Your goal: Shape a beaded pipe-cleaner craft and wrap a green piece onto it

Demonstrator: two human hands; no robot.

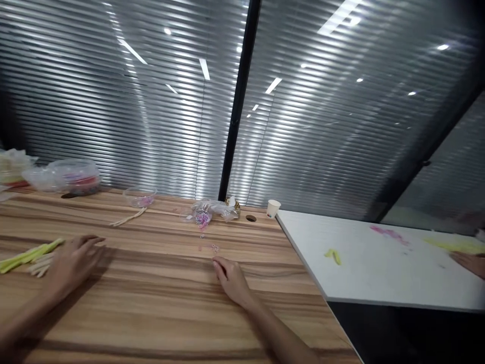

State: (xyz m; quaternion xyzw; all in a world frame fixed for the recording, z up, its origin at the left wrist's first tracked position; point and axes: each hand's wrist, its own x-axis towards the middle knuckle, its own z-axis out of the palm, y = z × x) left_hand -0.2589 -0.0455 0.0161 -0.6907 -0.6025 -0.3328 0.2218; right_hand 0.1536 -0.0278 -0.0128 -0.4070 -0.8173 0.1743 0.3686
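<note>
My left hand [74,260] rests low over the wooden table, fingers stretched forward, holding nothing I can see. Beside it lie a bundle of yellow fuzzy strips [28,255] and some cream strips [41,264], partly covered by the hand. Further right, my right hand [231,279] is closed, its fingers curled together; whatever they may hold is hidden. Just beyond its fingertips is a small scatter of tiny pinkish pieces [215,248]. A clear plastic bag with pink and purple bits [202,218] lies farther back.
At the back left stand clear tubs [78,177] and a shallow clear bowl [139,197], with a cream strip [129,217] before it. A paper cup [273,208] stands by the white table [364,283]. There, a yellow piece [333,255] lies, and another person's hand [470,263] shows.
</note>
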